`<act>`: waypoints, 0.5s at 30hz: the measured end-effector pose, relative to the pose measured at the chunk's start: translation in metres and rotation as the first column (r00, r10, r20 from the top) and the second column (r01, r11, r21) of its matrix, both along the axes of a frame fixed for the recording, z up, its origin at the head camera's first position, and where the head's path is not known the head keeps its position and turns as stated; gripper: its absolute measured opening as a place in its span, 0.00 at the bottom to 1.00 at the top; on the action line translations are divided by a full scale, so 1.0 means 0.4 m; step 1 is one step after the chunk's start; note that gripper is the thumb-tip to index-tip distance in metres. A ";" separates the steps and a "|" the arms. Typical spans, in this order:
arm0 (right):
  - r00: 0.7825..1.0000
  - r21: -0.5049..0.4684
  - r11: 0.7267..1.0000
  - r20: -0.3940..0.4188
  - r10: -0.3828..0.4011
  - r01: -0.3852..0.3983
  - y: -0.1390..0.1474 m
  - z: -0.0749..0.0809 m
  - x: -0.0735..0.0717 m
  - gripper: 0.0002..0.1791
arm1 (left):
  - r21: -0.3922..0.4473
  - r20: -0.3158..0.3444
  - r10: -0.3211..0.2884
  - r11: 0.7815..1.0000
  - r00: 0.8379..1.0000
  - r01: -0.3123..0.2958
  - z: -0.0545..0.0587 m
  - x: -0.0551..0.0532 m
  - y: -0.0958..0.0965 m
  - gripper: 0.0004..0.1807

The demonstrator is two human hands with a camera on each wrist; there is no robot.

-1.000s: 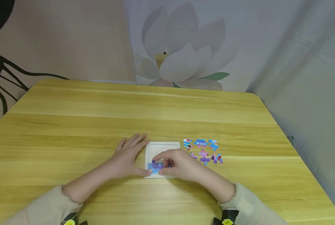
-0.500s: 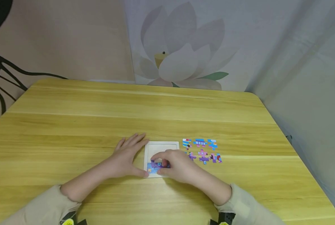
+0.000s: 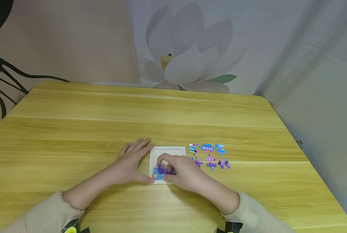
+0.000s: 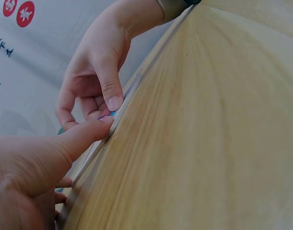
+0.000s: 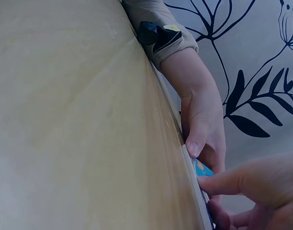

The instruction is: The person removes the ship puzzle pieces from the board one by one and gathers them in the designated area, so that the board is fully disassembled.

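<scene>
A white square puzzle frame (image 3: 167,149) lies on the wooden table, with blue and purple jigsaw pieces (image 3: 156,174) along its lower part. My left hand (image 3: 127,168) is spread at the frame's left side, its thumb touching the lower left corner and its index fingertip by the upper left corner. My right hand (image 3: 185,170) is over the frame, thumb and index finger bent around a purple puzzle piece (image 3: 161,169). In the left wrist view, the right thumb (image 4: 113,98) meets the blue and purple edge of a piece. The right hand hides the frame's right part.
Several loose puzzle pieces (image 3: 210,158) lie in two rows right of the frame; the right hand partly covers one. Wooden table (image 3: 132,129) surrounds the frame. A black chair (image 3: 1,71) stands behind the table at the left, and a curtain (image 3: 196,58) hangs behind.
The right index finger has risen slightly and the purple piece now looks a little raised at its upper edge. The left hand keeps its place on the frame.
</scene>
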State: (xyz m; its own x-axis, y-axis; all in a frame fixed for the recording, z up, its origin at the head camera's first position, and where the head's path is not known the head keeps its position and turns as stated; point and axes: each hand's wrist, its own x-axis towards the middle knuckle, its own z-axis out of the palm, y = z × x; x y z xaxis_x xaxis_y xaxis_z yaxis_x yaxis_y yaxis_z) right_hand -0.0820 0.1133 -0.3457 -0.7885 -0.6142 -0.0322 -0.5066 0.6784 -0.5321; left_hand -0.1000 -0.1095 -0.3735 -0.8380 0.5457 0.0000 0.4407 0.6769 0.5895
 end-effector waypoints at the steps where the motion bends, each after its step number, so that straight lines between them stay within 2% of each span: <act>1: 1.000 0.000 1.000 -0.007 0.000 0.000 0.000 -0.001 0.001 0.20 | 0.000 -0.001 0.001 1.000 1.000 -0.001 0.000 0.000 -0.001 0.62; 7: 0.999 -0.029 0.999 -0.005 -0.035 0.035 0.005 -0.009 0.007 0.20 | 0.001 0.003 -0.001 1.000 1.000 0.001 0.000 -0.001 -0.002 0.63; 15: 0.995 -0.166 0.982 0.062 -0.074 0.084 0.006 -0.013 0.009 0.11 | 0.005 0.018 -0.002 1.000 1.000 0.002 0.002 -0.001 -0.002 0.63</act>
